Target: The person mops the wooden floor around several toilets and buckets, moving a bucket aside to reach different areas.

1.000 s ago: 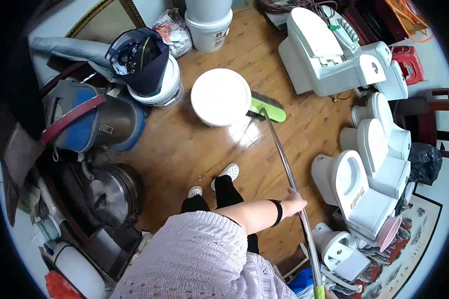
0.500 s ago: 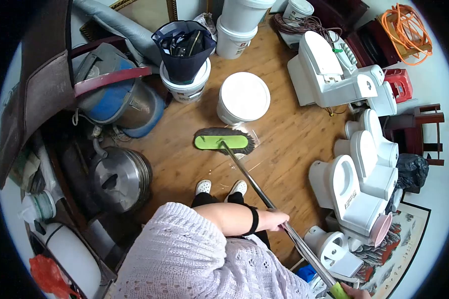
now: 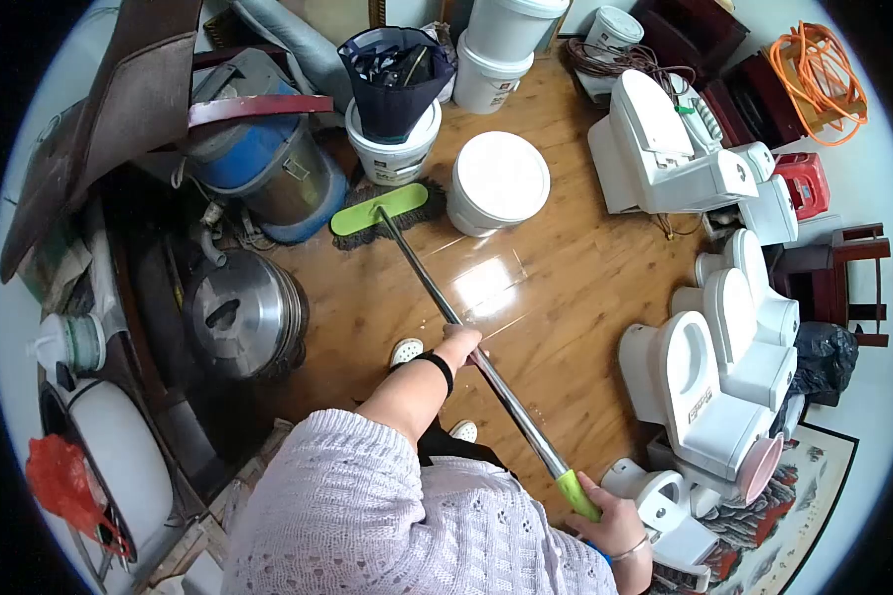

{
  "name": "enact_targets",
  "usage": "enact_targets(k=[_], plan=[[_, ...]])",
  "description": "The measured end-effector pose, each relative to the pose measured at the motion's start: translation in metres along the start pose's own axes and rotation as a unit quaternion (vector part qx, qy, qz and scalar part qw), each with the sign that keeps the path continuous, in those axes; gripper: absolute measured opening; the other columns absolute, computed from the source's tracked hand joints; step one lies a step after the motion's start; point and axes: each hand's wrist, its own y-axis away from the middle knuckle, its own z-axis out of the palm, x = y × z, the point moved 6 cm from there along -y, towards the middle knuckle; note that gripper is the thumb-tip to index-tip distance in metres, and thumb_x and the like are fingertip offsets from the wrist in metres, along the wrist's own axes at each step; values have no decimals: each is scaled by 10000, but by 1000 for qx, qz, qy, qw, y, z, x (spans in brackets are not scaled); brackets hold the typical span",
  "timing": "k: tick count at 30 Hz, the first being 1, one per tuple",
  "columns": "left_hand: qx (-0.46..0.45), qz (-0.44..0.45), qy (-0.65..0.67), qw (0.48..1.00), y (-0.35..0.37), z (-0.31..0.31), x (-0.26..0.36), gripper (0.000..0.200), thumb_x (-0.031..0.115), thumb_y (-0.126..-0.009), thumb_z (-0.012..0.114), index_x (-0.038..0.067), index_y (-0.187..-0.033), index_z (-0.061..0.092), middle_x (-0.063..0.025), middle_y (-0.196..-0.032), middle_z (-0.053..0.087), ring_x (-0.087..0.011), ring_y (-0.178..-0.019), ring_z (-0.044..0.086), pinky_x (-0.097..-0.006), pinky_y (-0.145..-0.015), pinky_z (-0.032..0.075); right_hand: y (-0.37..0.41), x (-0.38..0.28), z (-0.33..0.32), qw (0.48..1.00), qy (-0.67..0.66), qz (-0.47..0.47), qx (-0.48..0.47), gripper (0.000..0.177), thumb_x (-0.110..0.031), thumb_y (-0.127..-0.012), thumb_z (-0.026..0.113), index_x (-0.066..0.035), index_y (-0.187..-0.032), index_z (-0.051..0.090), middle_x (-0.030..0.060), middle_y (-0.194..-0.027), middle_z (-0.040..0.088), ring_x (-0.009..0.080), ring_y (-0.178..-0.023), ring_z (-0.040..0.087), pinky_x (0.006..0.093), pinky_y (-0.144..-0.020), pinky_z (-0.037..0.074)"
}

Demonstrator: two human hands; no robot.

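Observation:
A mop with a green plate (image 3: 380,209) and dark grey fringe lies on the wooden floor between a blue-grey vacuum drum and a white lidded bucket (image 3: 498,181). Its metal pole runs down to the right. My left hand (image 3: 460,345), on the arm with a black band, is wrapped round the middle of the pole. At the pole's lower end, my right hand (image 3: 613,520) grips the green handle (image 3: 577,494).
On the left stand the vacuum drum (image 3: 258,164) and a round steel pot (image 3: 233,315). Stacked buckets (image 3: 491,74) are at the back. Several white toilets (image 3: 687,372) line the right side, near a framed picture (image 3: 799,496).
The mop head has moved left and away from me, past the bucket's left side. My left hand has moved left and forward with the pole; my right hand has come further into view.

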Motion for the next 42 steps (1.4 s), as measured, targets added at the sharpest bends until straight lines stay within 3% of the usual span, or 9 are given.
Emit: enact_targets(k=[4, 8, 10, 13, 17, 22, 29, 31, 42], plan=[[27, -6, -20, 999, 18, 16, -64, 333, -23, -655, 425, -36, -959, 290, -163, -696, 502, -258, -444, 541, -339, -332, 461, 28, 68, 29, 998, 21, -60, -5, 571, -230, -575, 655, -109, -1083, 427, 195, -782, 536, 290, -739, 536, 291, -624, 423], [57, -49, 15, 997, 31, 62, -168, 267, -32, -647, 436, 25, -885, 327, -134, -683, 474, -250, -471, 528, -379, -364, 467, 80, 142, 25, 996, 43, 54, -48, 527, -206, -575, 654, -99, -1051, 456, 185, -800, 542, 260, -751, 547, 269, -646, 422], [6, -63, -5, 998, 49, 90, -218, 198, -43, -617, 466, 27, -783, 383, -131, -628, 474, -254, -532, 523, -422, -406, 440, 107, 194, 22, 998, 41, -40, 0, 477, -130, -617, 603, -84, -1065, 447, 159, -674, 539, 278, -618, 526, 341, -525, 396], [-152, -150, -91, 973, 89, 136, -280, 62, 32, -639, 444, 34, -699, 424, -131, -639, 485, -231, -627, 514, -386, -506, 442, 156, 256, 7, 992, 80, 62, -71, 456, -165, -623, 603, -131, -1053, 456, 194, -722, 522, 349, -641, 500, 368, -517, 397], [-245, -246, -168, 922, 128, 181, -332, 101, 139, -676, 453, 44, -710, 453, -88, -711, 518, -200, -673, 528, -334, -633, 446, 207, 265, -41, 998, -43, 31, 25, 353, -40, -646, 574, 0, -988, 493, 133, -730, 568, 160, -610, 534, 258, -527, 407], [-255, -208, -130, 935, 134, 162, -308, 132, 166, -675, 486, 46, -712, 446, -84, -686, 508, -195, -654, 527, -338, -655, 444, 200, 268, -35, 958, -268, 102, 7, 292, -4, -684, 538, 54, -967, 494, 40, -710, 528, 93, -582, 457, 199, -494, 371], [-152, -111, -63, 980, 71, 80, -217, 103, 67, -639, 492, 19, -696, 419, -96, -613, 464, -228, -566, 523, -388, -527, 472, 120, 196, -5, 992, -115, -25, 46, 278, -48, -714, 509, 23, -983, 495, 9, -682, 520, 63, -568, 430, 178, -482, 346], [-122, -74, -40, 989, 65, 59, -177, 97, 48, -621, 486, 4, -678, 422, -110, -593, 472, -240, -538, 525, -396, -510, 476, 99, 169, -1, 994, -61, -36, 85, 386, -120, -573, 627, -24, -934, 531, 177, -764, 557, 173, -695, 572, 248, -610, 424], [40, 43, -39, 997, -2, -49, -93, 70, 30, -642, 478, -11, -696, 463, -92, -567, 476, -208, -481, 502, -362, -430, 465, 35, 88, 72, 993, -24, -98, 58, 380, -226, -644, 570, -130, -1004, 497, 176, -722, 535, 308, -655, 532, 331, -596, 440]])
